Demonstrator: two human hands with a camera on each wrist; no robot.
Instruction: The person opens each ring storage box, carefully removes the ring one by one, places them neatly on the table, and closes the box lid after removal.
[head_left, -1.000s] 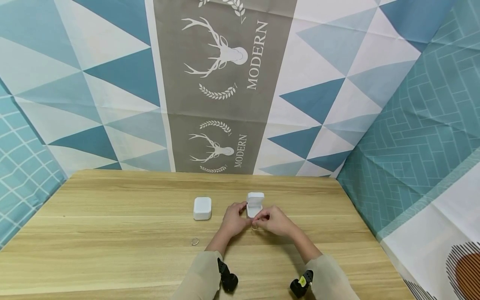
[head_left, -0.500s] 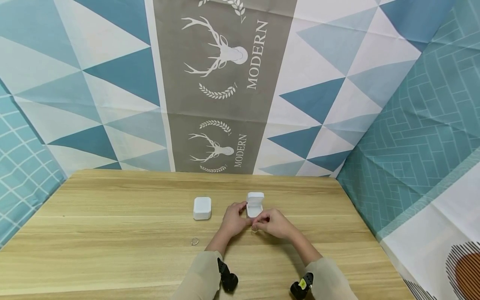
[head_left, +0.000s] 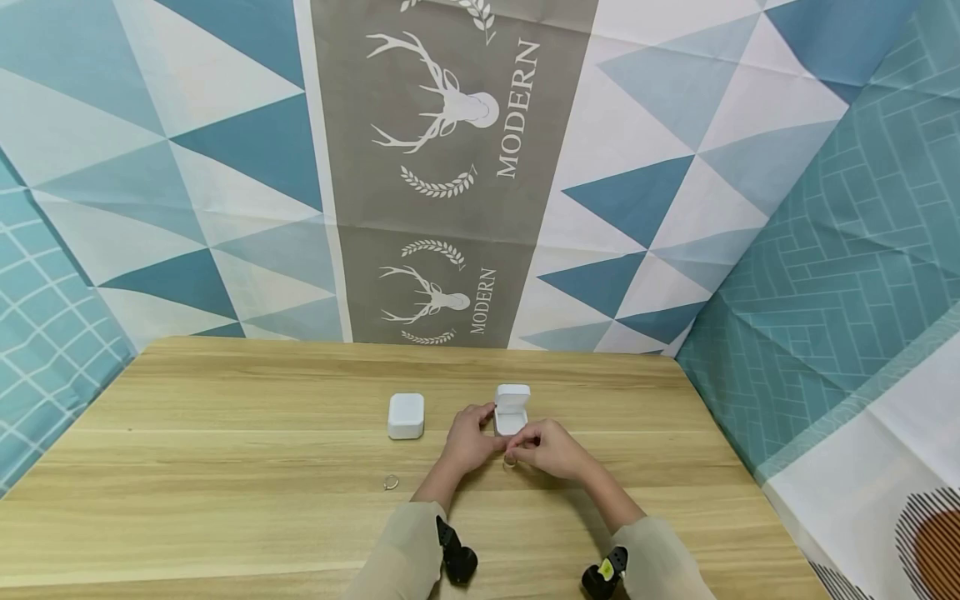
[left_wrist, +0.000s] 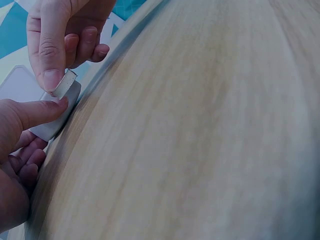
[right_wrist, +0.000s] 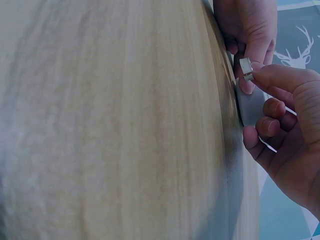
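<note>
An open white ring box stands on the wooden table with its lid raised at the back. My left hand grips it by the left side, thumb along the front. A silver-coloured ring is pinched between thumb and forefinger of my right hand, just in front of the box. In the left wrist view the ring shows as a wide band close to the left thumb. The right wrist view shows the ring at the fingertips, the other right fingers curled loosely below. The box slot is hidden from these angles.
To the left stands a shut white box of similar shape. Nearer the person, a second ring lies on the table. Patterned cloth hangs behind the table's far edge.
My right hand has shifted slightly toward the person with the ring, which sits a little lower in front of the box. The left hand and the box hold their place.
</note>
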